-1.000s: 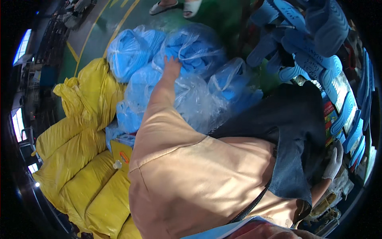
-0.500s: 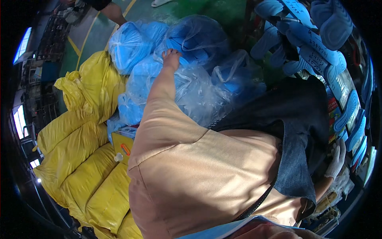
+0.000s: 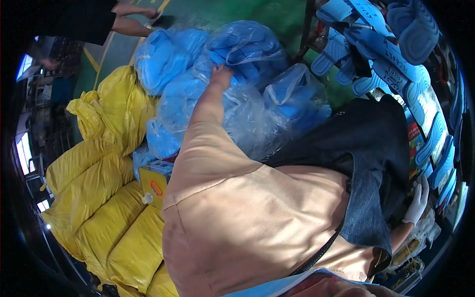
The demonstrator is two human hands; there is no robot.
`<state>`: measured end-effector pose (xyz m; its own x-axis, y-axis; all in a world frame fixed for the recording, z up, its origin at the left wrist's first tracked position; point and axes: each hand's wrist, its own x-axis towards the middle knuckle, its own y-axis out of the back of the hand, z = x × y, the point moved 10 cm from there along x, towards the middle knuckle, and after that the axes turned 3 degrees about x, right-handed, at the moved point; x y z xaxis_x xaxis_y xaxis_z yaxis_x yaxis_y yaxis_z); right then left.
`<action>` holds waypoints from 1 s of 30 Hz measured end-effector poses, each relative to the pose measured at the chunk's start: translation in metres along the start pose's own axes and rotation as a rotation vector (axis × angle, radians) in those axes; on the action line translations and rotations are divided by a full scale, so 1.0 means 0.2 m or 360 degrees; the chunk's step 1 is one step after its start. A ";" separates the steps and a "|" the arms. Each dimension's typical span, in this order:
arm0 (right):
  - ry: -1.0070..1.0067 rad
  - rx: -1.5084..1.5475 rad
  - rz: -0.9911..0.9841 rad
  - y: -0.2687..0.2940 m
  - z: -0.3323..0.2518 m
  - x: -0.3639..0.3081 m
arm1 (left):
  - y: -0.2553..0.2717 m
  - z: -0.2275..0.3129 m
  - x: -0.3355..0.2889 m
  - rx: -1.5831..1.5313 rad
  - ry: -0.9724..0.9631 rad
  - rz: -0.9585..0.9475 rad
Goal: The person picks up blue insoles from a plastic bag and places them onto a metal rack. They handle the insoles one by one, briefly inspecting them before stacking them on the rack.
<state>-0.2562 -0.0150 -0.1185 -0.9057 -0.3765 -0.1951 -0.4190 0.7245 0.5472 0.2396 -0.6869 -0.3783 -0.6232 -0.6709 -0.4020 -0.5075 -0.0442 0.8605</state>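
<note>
My left hand is bare and stretched out at the upper middle. Its fingers are bent onto the film of a clear plastic bag, which they seem to grip. Blue foam soles show through the crumpled plastic just beyond. More bagged blue pieces lie left of the hand, and another clear bag sits to its right. Far to the right, my right hand wears a white glove. Its fingers are extended and hold nothing visible, close beside the rack of blue soles.
Stuffed yellow sacks are piled along the left. A yellow box with a white knob stands between them and my sleeve. Blue soles with handwriting hang at upper right. A person's bare legs are at the upper left, on the green floor.
My left hand has shifted slightly right and nearer me, and the plastic beneath it has moved. The other person has come further into view at upper left. My right hand has hardly moved.
</note>
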 end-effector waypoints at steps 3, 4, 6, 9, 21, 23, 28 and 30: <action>-0.0027 -0.0023 -0.0005 0.01 -0.01 -0.02 | -0.03 0.06 0.07 0.0056 -0.0054 -0.0026; -0.0036 -0.0015 -0.0002 0.01 -0.02 -0.02 | -0.03 0.07 0.09 0.0077 -0.0064 -0.0019; -0.0053 0.0001 0.0004 0.00 -0.03 -0.02 | -0.08 0.10 0.12 0.0128 -0.0095 -0.0177; -0.0023 0.0049 0.0011 0.00 -0.03 -0.01 | -0.08 0.14 0.18 0.0230 -0.0107 -0.0320; 0.0007 -0.0068 -0.0080 -0.07 -0.05 0.04 | -0.14 0.11 0.17 0.0247 -0.0207 -0.0175; 0.0056 -0.0027 -0.0070 -0.10 -0.11 0.03 | -0.13 0.09 0.14 0.0210 -0.0173 -0.0134; 0.0058 0.0041 -0.0049 -0.09 -0.08 0.00 | -0.09 0.08 0.12 0.0212 -0.0114 -0.0115; 0.0064 -0.0007 -0.0062 -0.10 -0.11 -0.01 | -0.06 0.11 0.08 0.0255 -0.0164 -0.0126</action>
<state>-0.2448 -0.0420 -0.1113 -0.8853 -0.4273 -0.1833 -0.4534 0.7063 0.5437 0.2231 -0.6818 -0.4024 -0.6309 -0.5906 -0.5031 -0.6402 0.0300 0.7676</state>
